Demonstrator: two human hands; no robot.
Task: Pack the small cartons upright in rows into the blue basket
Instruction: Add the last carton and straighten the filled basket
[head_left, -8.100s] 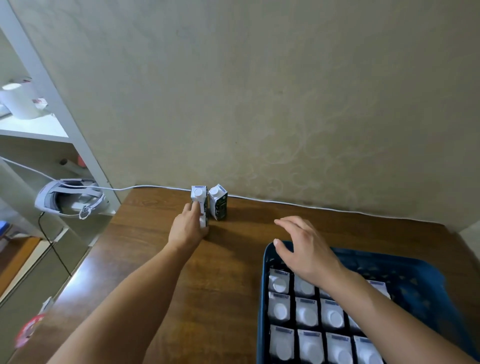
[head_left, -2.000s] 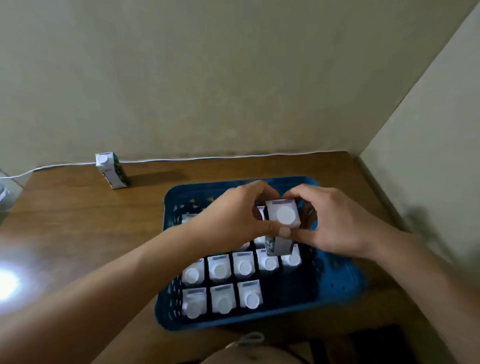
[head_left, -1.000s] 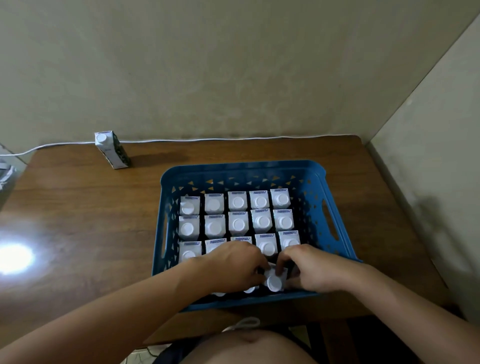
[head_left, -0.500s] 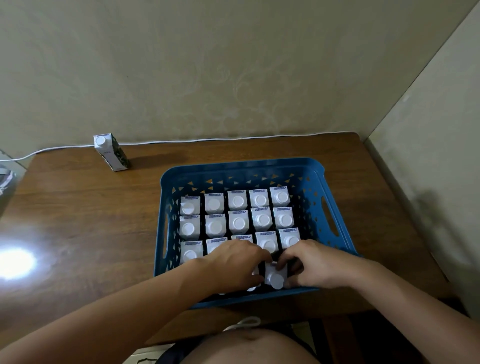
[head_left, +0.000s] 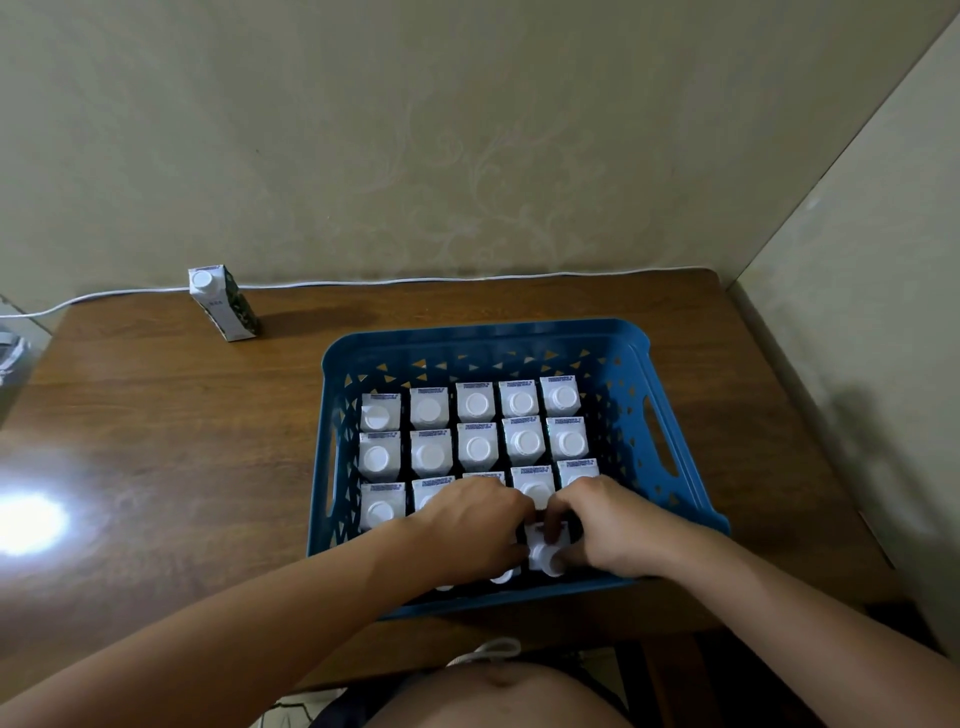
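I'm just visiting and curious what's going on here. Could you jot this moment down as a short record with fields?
Activity: a person packs small cartons into a blue basket
Left hand: in the basket's near row, over the cartons there
Right hand: fingers on the carton being seated
Packed so far: three full rows of five, upright, caps up; near row partly hidden
Left outside: one carton standing near the wall
Surface: wooden table

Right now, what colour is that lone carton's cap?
White, on the lone carton by the wall; head view.
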